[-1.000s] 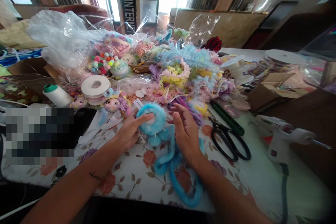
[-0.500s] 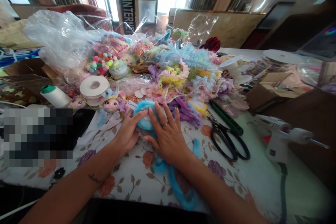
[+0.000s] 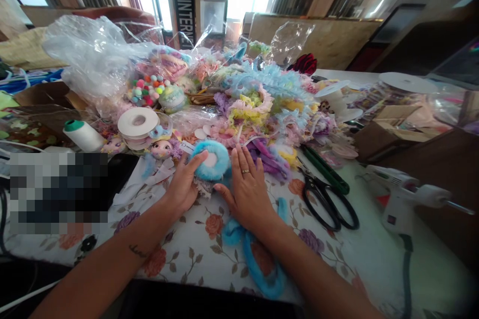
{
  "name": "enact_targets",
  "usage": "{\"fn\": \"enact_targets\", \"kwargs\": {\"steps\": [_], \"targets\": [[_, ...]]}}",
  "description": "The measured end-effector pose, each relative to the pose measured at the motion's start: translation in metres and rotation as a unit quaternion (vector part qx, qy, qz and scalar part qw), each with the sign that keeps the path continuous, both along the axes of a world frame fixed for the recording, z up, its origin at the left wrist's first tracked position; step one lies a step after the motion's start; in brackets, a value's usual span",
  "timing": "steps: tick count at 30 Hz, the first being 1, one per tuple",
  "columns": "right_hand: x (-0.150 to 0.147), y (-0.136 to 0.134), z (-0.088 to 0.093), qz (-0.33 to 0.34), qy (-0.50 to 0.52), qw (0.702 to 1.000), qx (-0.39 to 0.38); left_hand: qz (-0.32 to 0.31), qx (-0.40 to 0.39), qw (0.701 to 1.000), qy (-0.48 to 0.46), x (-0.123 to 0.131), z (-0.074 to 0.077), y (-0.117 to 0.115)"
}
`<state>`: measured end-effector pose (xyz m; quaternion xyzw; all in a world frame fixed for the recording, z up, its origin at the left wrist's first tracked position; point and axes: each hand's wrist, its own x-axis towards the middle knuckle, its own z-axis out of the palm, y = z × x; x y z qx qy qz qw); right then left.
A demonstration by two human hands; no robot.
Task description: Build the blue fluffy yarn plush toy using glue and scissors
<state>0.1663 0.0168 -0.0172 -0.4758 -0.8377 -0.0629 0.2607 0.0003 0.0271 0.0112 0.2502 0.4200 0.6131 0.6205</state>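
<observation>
A round piece of fluffy blue trim (image 3: 220, 164) with a pale centre is held in my left hand (image 3: 183, 184), the thumb lying over its top. Beneath it some greyish frilled fabric sticks out, and a white label strip (image 3: 186, 147) with print pokes out behind. My right hand (image 3: 249, 187) is beside its right edge, fingers stretched out, holding nothing. A loose length of blue fluffy cord (image 3: 258, 264) curls over the flowered tablecloth (image 3: 187, 254), passing under my right forearm.
Black-handled scissors (image 3: 329, 204) and a green cutter (image 3: 325, 169) lie to the right, near a white glue gun (image 3: 407, 194). A ribbon spool (image 3: 137, 122), a thread cone (image 3: 83, 134) and a doll face (image 3: 161, 148) stand left. Ruffled trims (image 3: 262, 84) heap up behind.
My right hand has moved off the top of the blue fluffy round to its right side, uncovering the pale centre. My left hand keeps its hold. The view has shifted slightly.
</observation>
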Motion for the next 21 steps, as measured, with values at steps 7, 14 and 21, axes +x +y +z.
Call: {"fn": "enact_targets", "kwargs": {"steps": [7,14,21], "targets": [[-0.0036,-0.0069,0.0103,0.058,-0.026,0.998,0.028,0.011,-0.002,1.000,0.002,0.0050,0.0010,-0.0045],[-0.0042,-0.0056,0.0038,0.046,-0.053,0.997,0.033,0.092,0.099,0.989,0.060,0.0087,0.0010,-0.0091],[-0.0046,-0.0063,0.0024,0.031,-0.072,0.997,0.024,0.114,0.137,0.971,0.157,0.0047,-0.0067,-0.0086]]}}
